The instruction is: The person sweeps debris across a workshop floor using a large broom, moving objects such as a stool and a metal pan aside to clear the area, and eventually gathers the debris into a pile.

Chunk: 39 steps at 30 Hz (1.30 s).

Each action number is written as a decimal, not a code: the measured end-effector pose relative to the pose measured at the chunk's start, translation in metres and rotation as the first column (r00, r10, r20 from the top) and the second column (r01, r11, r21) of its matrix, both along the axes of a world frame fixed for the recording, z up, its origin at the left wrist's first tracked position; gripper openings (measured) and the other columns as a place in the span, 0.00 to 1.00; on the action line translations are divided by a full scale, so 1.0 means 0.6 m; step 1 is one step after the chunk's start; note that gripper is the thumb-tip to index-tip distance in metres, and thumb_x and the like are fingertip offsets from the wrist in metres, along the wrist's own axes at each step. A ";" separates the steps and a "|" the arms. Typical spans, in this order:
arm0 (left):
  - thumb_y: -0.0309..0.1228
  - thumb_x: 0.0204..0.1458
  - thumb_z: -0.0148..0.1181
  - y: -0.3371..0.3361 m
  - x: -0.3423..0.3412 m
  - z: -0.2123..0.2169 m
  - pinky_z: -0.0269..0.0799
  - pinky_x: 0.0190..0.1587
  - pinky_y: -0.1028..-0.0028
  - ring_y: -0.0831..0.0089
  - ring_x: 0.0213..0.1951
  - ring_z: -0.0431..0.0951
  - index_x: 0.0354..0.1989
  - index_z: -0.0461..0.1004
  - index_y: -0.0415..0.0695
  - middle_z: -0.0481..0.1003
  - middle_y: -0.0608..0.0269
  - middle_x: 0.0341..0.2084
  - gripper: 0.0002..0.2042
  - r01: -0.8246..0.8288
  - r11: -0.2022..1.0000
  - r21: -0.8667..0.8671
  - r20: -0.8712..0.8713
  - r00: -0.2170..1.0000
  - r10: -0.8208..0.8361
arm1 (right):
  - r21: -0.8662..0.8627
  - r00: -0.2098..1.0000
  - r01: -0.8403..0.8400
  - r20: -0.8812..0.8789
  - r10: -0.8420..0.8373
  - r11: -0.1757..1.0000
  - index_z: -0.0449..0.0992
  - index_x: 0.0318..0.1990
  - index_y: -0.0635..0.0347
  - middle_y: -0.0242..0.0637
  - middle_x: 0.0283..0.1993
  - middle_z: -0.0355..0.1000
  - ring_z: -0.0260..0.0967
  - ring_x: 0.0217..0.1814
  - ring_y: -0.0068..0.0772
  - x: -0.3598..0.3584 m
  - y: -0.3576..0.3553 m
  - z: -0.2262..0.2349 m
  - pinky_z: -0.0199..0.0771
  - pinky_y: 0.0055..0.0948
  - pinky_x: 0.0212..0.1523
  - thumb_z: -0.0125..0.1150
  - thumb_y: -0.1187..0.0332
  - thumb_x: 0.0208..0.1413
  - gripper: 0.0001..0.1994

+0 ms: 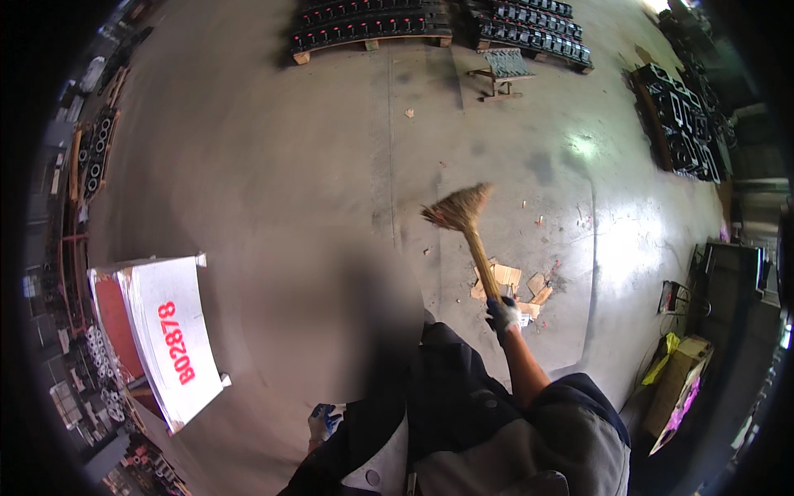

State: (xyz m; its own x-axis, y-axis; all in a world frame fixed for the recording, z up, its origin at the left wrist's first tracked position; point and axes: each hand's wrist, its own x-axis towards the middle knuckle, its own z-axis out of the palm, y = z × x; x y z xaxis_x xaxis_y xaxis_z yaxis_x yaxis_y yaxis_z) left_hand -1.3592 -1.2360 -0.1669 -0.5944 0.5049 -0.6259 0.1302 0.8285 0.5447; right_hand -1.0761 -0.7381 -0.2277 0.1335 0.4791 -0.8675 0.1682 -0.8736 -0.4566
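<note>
My right hand (503,317), in a white and blue work glove, is closed around the handle of a straw broom (477,248). The broom's flared bristle head (459,208) points away from me, over the concrete floor. Just beyond that hand lies a small heap of torn cardboard (506,277) with bits of debris around it. My left hand (324,422), gloved alike, hangs low beside my body. Its fingers look loosely apart and nothing shows in them; my sleeve hides part of it.
A white-covered box (178,339) stands on the left. Pallets of black metal parts (372,29) sit at the far end, near a small wooden stool (503,70). More black parts (680,124) and a cardboard box (678,388) line the right. Small scraps dot the floor.
</note>
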 end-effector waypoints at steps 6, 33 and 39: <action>0.33 0.51 0.52 0.117 -0.229 -0.045 0.72 0.42 0.68 0.62 0.39 0.75 0.46 0.68 0.37 0.73 0.50 0.35 0.16 -0.564 0.826 -0.012 0.415 0.749 0.517 | 0.113 0.957 -0.280 0.108 0.269 0.953 0.70 0.44 0.54 0.30 0.26 0.69 0.65 0.24 0.22 -0.221 0.178 -0.080 0.71 0.27 0.23 0.64 0.64 0.44 0.18; 0.33 0.50 0.54 0.756 -0.637 0.092 0.75 0.34 0.69 0.63 0.38 0.73 0.49 0.64 0.35 0.70 0.50 0.38 0.19 0.082 0.996 0.027 0.296 0.951 -0.086 | 0.058 0.788 -0.581 0.291 0.543 0.812 0.72 0.45 0.48 0.43 0.41 0.72 0.70 0.44 0.42 -0.492 0.446 -0.003 0.69 0.34 0.44 0.58 0.58 0.44 0.18; 0.31 0.49 0.55 0.864 -0.742 0.136 0.75 0.33 0.65 0.61 0.35 0.74 0.46 0.66 0.41 0.71 0.55 0.36 0.16 0.636 0.769 -0.056 0.105 0.770 -0.629 | -0.097 0.625 -0.696 0.407 0.666 0.712 0.73 0.43 0.44 0.38 0.44 0.71 0.68 0.47 0.41 -0.465 0.594 -0.128 0.69 0.34 0.46 0.57 0.59 0.43 0.16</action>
